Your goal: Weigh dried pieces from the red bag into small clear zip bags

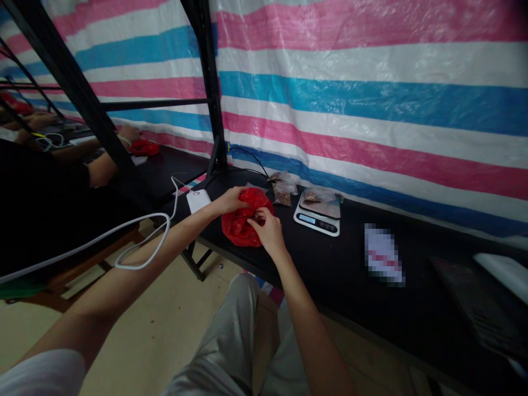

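Observation:
A crumpled red plastic bag (238, 226) lies on the black table (355, 275) near its front edge. My left hand (231, 200) grips the bag's upper left side. My right hand (269, 230) pinches the bag's right side, with its fingers closed into the plastic. Both hands hold the same bag, close together. What is inside the bag is hidden.
A white kitchen scale (318, 216) carrying a small clear packet stands right of the bag. More small packets (282, 190) lie behind. A white power bank (198, 200) with cable sits to the left. A co-worker's arms (103, 159) and another red bag (144, 147) are farther left.

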A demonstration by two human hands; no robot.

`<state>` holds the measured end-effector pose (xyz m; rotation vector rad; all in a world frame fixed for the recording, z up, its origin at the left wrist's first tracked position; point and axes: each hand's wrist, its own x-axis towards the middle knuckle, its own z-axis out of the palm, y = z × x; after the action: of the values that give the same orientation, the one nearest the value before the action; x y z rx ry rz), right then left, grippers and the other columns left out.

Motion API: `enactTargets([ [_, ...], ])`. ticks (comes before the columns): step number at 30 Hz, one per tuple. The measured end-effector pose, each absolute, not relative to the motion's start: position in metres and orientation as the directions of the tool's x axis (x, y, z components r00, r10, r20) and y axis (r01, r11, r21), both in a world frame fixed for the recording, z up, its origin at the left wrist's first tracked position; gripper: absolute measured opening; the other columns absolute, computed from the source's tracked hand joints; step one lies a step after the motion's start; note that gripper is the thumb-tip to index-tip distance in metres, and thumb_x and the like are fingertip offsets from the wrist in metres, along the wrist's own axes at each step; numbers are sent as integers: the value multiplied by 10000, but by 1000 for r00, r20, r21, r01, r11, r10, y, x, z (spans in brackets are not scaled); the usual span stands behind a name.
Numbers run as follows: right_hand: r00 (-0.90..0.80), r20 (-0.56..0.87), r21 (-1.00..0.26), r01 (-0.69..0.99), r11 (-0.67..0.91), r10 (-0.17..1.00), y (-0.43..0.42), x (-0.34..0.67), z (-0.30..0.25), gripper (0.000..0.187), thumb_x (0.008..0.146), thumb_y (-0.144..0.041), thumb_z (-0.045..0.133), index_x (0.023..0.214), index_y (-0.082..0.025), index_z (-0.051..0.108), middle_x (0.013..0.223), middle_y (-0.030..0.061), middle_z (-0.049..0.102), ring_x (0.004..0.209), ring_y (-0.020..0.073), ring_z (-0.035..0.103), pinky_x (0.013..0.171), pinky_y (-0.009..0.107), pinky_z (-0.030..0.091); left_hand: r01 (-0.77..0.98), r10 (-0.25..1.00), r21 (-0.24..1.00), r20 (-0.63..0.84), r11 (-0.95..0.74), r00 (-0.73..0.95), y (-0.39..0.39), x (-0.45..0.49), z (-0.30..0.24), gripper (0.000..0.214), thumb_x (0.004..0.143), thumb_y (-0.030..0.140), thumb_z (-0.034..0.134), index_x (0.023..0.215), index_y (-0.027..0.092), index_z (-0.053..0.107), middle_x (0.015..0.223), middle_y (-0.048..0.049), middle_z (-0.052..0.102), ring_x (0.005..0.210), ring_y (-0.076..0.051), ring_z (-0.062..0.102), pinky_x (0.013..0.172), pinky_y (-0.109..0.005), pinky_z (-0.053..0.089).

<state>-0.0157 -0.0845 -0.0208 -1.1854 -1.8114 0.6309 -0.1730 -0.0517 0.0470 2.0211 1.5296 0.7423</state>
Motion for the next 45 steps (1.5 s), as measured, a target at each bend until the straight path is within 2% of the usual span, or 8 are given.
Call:
enactTargets([
  [8,-208,364,-751,511,418,908,-88,-14,-21,242,715,-235,643,939,-203,555,876,28,676,830,172,639,791,305,468,636,940,715,88,-290,330,-55,-171,41,340,618,204,530,928,110,634,855,-40,684,791,-207,611,715,-272,481],
  [13,-205,360,-749,518,413,910,-87,-14,-23,220,715,-243,642,915,-197,562,842,29,677,799,170,640,771,299,473,619,905,711,60,-334,421,-56,-171,44,501,595,206,603,1088,125,566,996,-52,655,919,-225,592,795,-281,458],
  [17,-201,371,-751,510,420,907,-86,-14,-25,218,718,-261,639,915,-204,566,839,24,680,802,170,640,774,303,475,728,932,597,96,-336,350,-57,-171,45,698,549,236,691,1207,161,472,1016,-50,640,947,-239,593,800,-262,444],
  [22,-210,384,-751,495,437,899,-85,-14,-29,225,709,-263,648,915,-210,574,841,33,682,802,179,644,775,317,479,864,917,376,-80,-336,391,-58,-172,54,641,587,266,690,1188,183,482,1013,-38,645,932,-216,601,782,-244,440],
  [27,-203,385,-753,494,434,900,-85,-14,-30,205,716,-257,635,906,-209,576,845,41,684,807,185,647,783,329,476,839,896,347,6,-419,444,-58,-167,60,656,560,214,721,1180,171,511,1086,-38,626,978,-212,585,822,-231,423],
  [37,-178,380,-739,532,414,908,-86,-12,-28,234,719,-258,636,941,-208,583,863,61,689,819,206,651,766,326,477,875,905,234,68,-423,419,-60,-148,59,518,564,364,726,1018,146,606,910,-57,662,869,-234,613,725,-251,436],
  [41,-174,369,-736,544,402,913,-86,-12,-28,222,716,-262,640,923,-197,591,844,74,689,809,216,652,748,323,478,883,899,170,72,-438,433,-62,-142,58,570,598,355,707,1096,124,555,980,-101,641,905,-257,600,736,-278,437],
  [45,-163,363,-738,550,390,917,-86,-11,-26,215,717,-254,637,917,-189,591,842,78,688,807,212,651,746,314,476,839,864,220,47,-498,501,-59,-140,59,557,621,267,694,1129,116,524,1015,-94,634,928,-226,594,754,-253,432],
])
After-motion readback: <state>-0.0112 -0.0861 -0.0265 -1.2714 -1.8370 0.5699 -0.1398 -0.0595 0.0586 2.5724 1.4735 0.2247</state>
